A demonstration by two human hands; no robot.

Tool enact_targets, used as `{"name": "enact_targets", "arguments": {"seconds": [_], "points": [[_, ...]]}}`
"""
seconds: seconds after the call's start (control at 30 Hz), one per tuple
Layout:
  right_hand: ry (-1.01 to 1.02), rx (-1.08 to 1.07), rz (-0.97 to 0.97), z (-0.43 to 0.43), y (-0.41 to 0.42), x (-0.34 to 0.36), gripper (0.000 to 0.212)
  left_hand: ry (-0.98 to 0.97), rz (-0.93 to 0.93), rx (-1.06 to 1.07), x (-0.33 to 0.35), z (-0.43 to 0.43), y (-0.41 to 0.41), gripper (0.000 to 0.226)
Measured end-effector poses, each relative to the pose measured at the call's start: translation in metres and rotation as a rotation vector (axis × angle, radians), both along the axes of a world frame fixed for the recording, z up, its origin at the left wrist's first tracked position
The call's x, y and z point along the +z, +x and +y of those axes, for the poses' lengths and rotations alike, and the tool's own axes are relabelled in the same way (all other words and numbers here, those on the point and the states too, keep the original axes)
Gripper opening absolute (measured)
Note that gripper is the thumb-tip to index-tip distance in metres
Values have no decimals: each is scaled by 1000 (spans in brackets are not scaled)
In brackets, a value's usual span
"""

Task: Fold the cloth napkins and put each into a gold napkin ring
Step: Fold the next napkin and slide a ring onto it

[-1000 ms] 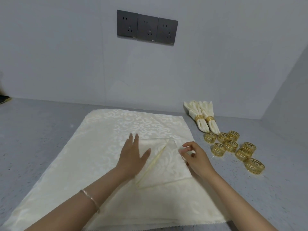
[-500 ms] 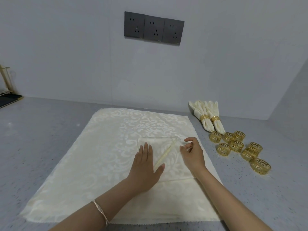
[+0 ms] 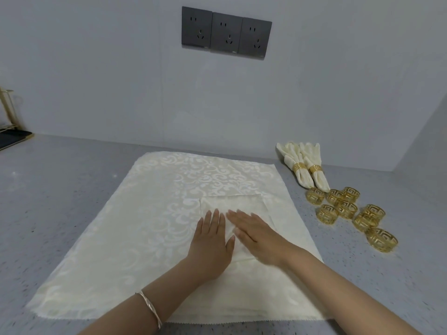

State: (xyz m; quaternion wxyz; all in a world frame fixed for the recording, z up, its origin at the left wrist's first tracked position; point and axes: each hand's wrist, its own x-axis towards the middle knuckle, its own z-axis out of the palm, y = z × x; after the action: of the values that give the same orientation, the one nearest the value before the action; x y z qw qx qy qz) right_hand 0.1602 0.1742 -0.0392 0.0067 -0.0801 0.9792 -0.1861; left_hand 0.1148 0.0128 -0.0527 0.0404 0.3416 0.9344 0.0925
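The folded napkin (image 3: 237, 203), a small cream square, lies right of centre on the spread damask cloth (image 3: 150, 213), well inside its borders. Both hands lie flat on it, fingers straight and holding nothing: the left hand (image 3: 210, 240) covers its near-left part and the right hand (image 3: 256, 235) lies just beside it, somewhat blurred. They are probably pressing the fold so the crease holds. The napkin's far and right edges show clear and straight.

To the right, the loose gold napkin rings (image 3: 346, 209) cluster on the grey countertop (image 3: 60, 189), apart from the cloth's right edge and within easy reach. Two finished napkins (image 3: 304, 170) lie beyond them by the wall. Open room lies left; a rightward sweep risks scattering the rings.
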Motion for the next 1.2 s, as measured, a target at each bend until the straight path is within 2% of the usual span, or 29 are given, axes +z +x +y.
{"name": "enact_targets", "arguments": {"seconds": [0.1,0.2,0.43,0.5,0.57,0.67,0.73,0.8,0.93,1.0,1.13,1.2], "points": [[103,-33,-62,9,-7,-3,51,28,19,-13,-4,0,-2,60],[166,-117,-88,27,-19,-4,53,76,36,-62,-7,-2,-3,87],[98,-206,-130,58,-35,-4,55,108,32,-85,-8,-4,-2,93],[24,-217,-74,57,-30,4,56,102,40,-90,-9,-4,-3,94],[-66,-206,65,50,-16,18,57,104,50,-91,-10,-5,-4,96],[-67,-82,200,36,20,38,56,95,48,-97,-10,-4,-5,91],[71,19,156,34,40,40,57,87,43,-99,-9,-5,-5,84],[210,69,111,40,50,34,60,70,43,-93,-8,-6,-5,64],[257,49,131,59,51,22,51,80,35,-94,-7,-7,-4,53],[162,6,139,64,46,20,42,97,15,-108,-6,-7,-5,52],[-244,-66,140,72,33,14,14,137,-23,-115,-6,-9,-5,48],[-347,-139,110,71,27,15,19,149,-78,-111,-4,-9,-5,53]]}}
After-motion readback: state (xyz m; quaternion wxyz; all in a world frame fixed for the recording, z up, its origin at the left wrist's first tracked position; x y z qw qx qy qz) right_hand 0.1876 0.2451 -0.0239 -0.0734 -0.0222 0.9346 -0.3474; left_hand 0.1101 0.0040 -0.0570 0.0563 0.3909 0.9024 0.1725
